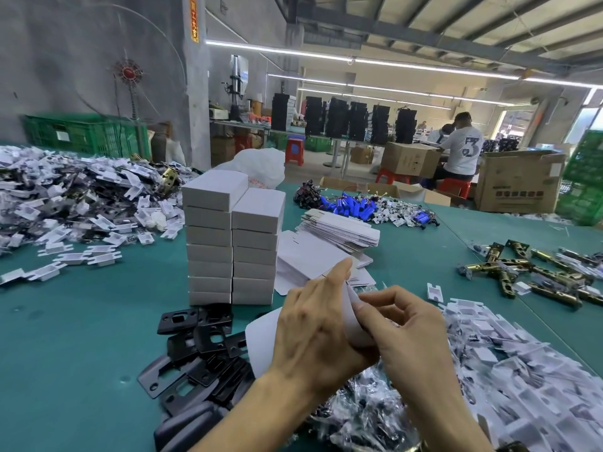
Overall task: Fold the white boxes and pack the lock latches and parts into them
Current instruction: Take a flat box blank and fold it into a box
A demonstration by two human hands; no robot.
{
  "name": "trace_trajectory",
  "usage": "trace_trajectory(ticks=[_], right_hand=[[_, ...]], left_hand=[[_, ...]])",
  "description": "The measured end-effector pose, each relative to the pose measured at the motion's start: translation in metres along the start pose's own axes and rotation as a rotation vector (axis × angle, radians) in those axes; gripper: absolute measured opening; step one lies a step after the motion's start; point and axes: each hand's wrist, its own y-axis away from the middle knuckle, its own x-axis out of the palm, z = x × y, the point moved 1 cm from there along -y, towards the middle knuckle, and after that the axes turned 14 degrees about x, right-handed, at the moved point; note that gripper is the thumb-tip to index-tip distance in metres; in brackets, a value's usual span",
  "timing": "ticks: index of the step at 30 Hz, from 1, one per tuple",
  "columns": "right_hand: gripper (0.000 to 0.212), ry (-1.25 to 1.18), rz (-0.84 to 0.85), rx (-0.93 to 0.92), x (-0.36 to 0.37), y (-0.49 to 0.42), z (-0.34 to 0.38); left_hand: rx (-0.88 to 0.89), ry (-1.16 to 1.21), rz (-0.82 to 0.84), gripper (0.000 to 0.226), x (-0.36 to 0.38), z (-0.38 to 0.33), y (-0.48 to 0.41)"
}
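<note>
Two stacks of matte white boxes (pixel 231 243) stand at eleven o'clock on the teal cloth-covered table (pixel 81 321) (a workshop hall lies beyond). Black metal plates (pixel 202 340) lie at eight o'clock and brass latches (pixel 528 272) at two. At the centre, the left hand (pixel 313 324) grips a thin white box blank (pixel 261 337) with its fingers curled together, while the right hand (pixel 411 334) pinches the blank's flap.

The hall is brightly and evenly lit by long tube lights (pixel 359 62) strung across the upper middle of the frame. Daylight is admitted through an opening (pixel 590 119) at the far right edge, where detail is washed out by overexposure. Only soft, faint shadows are cast on the green table (pixel 81 321); straight lines are bent by wide-angle distortion towards the edges, and the bagged parts (pixel 522 370) at the lower right are smeared by blur, while the centre is rendered sharply.
</note>
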Motion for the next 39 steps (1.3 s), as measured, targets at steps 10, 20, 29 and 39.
trace_trajectory(ticks=[10,20,29,39], right_hand=[[0.029,0.025,0.480,-0.088,-0.013,0.000,0.014],[0.013,0.131,0.086,-0.106,-0.009,-0.009,-0.009],[0.008,0.215,0.058,-0.053,-0.010,-0.009,-0.007],[0.014,0.177,0.193,-0.066,0.002,0.003,0.001]], left_hand=[[-0.224,0.284,-0.036,0.092,0.005,0.009,0.005],[-0.367,0.195,0.306,0.096,0.018,0.019,0.012],[-0.346,0.236,0.300,0.093,0.018,0.017,0.012],[-0.260,0.131,0.221,0.079,0.011,0.012,0.011]])
